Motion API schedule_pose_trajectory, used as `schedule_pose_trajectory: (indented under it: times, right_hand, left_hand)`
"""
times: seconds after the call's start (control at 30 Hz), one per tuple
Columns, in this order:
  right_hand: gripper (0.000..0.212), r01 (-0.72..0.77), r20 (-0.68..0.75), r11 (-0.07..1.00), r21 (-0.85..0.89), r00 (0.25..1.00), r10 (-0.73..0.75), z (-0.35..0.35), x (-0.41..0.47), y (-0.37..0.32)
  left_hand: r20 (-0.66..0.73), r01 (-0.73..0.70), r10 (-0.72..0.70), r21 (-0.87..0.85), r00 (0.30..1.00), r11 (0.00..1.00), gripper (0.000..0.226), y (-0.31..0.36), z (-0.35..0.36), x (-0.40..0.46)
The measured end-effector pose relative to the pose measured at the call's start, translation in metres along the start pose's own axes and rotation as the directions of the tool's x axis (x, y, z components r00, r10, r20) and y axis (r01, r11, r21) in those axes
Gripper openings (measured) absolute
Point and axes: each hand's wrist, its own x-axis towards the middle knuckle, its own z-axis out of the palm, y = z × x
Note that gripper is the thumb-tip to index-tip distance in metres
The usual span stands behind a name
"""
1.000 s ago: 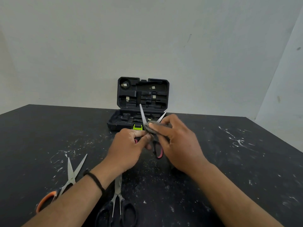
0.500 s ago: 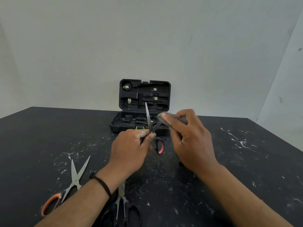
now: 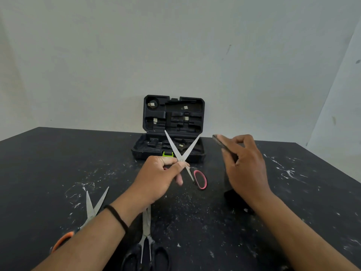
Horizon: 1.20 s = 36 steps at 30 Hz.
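Pinching the pink-handled scissors [image 3: 181, 158] right at the pivot with the left hand [image 3: 162, 173], thumb and curled fingers closed on the crossing, one pink loop hanging free at 5 o'clock of the fist. Held up off the table [image 3: 293, 192] near its middle, in front of the open tool case [image 3: 173, 122] at 12 o'clock, with blades splayed into a wide V aimed at 11 and 1 o'clock. Probably gripped that low to lock the V and leave both edges bare for working.

Clasping a flat grey pad [image 3: 219, 140] in the right hand [image 3: 246, 165], fingers curled round it, out at 3 o'clock of the blades and well apart from them. Looks like an abrasive for the edges, though too blurred to say for sure; judged as lifted clear, not touching metal. Can't make out the dark lump under the right wrist.

Lying flat at 8 o'clock, orange-handled scissors [image 3: 93, 210], half open; at 6 o'clock, black-handled scissors [image 3: 146, 231], closed, tips toward 12 and just beside the left forearm. Likely parked close to hand as more of the same batch.

Calling next, by the look of it, for laying the pad along one blade from pivot to tip, minding the left thumb sitting just beside the edges.
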Motion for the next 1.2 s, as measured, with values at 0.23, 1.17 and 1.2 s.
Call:
schedule_pose_trajectory:
  times: [0.23, 1.17, 1.2]
  right_hand:
    - [0.034, 0.127, 0.357, 0.927, 0.353, 0.898, -0.259, 0.006, -0.008, -0.037]
    - [0.03, 0.289, 0.544, 0.949, -0.126, 0.82, -0.177, -0.007, -0.009, -0.051]
    - [0.027, 0.286, 0.524, 0.949, -0.133, 0.833, -0.178, -0.006, -0.009, -0.05]
  left_hand:
    - [0.237, 0.249, -0.172, -0.351, 0.956, 0.903, 0.022, -0.006, -0.012, 0.004]
    - [-0.057, 0.127, -0.137, -0.151, 0.989, 0.98, 0.03, -0.021, 0.013, 0.01]
    - [-0.048, 0.14, -0.149, -0.158, 0.988, 0.977, 0.03, -0.019, 0.013, 0.01]
